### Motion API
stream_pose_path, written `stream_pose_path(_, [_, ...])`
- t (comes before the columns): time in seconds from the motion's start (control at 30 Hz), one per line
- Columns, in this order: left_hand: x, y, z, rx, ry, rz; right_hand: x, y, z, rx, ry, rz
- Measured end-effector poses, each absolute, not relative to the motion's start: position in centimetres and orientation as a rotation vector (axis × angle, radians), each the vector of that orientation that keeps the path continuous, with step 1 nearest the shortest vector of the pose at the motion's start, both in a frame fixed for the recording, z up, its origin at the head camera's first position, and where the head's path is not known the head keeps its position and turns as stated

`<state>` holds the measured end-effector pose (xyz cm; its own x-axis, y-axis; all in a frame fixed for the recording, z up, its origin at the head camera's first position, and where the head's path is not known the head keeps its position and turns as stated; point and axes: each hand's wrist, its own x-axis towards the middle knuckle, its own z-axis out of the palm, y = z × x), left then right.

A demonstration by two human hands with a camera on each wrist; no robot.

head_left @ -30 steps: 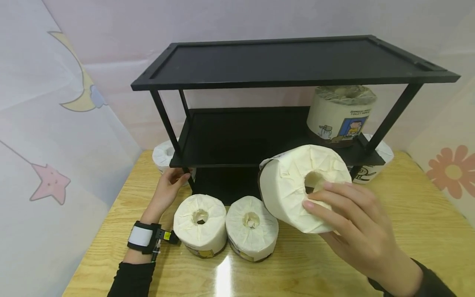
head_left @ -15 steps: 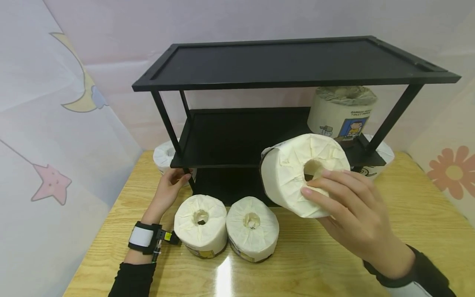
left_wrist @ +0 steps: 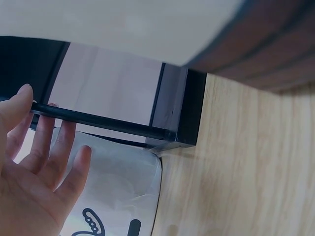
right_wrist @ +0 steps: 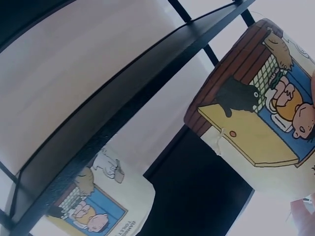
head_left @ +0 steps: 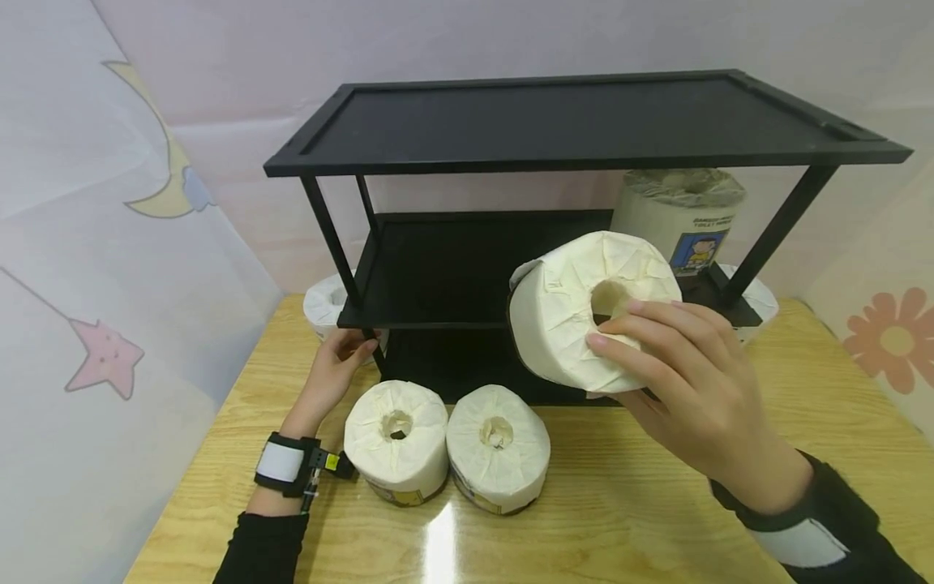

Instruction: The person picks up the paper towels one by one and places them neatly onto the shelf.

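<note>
My right hand [head_left: 693, 397] grips a paper-wrapped toilet paper roll [head_left: 547, 324], fingers over its end by the core hole. The roll is tilted, held in front of the middle shelf [head_left: 445, 268] of a black rack [head_left: 584, 122]. In the right wrist view its cartoon-printed side [right_wrist: 231, 147] faces the camera, close to the rack. My left hand [head_left: 332, 377] holds the rack's front left post [left_wrist: 98, 119] between thumb and fingers, low down. Another wrapped roll [head_left: 642, 215] stands upright at the right end of the middle shelf, partly covered by the held one.
Two wrapped rolls, a left one [head_left: 394, 478] and a right one [head_left: 503, 478], stand side by side on the wooden table [head_left: 598, 519] before the rack. One more roll [head_left: 317, 304] stands behind the left post, another [head_left: 762, 300] behind the right end.
My right hand has raised the toilet paper roll from below the middle shelf's front edge to in front of that shelf. My left hand stays on the post.
</note>
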<state>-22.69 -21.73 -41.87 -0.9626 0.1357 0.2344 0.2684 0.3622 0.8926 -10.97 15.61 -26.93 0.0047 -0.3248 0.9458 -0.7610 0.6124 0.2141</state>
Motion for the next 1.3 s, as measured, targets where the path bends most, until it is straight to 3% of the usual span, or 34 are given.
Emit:
stream_pose_path(0.33, [-21.0,-20.7,-38.9,-0.37,-2.51,-1.686,-11.8,15.6,-26.6,0.907,-1.646,0.404])
stream_pose_path(0.57, [-22.6,-21.8,-41.8,-0.398,-2.467,-1.705,-11.9,16.0,-26.0,0.965,-1.794,0.391])
stream_pose_path(1.3, [-22.6,-21.8,-42.1,-0.382,-2.464,-1.693,-13.0,16.7,-25.2,0.969,-1.99,0.312])
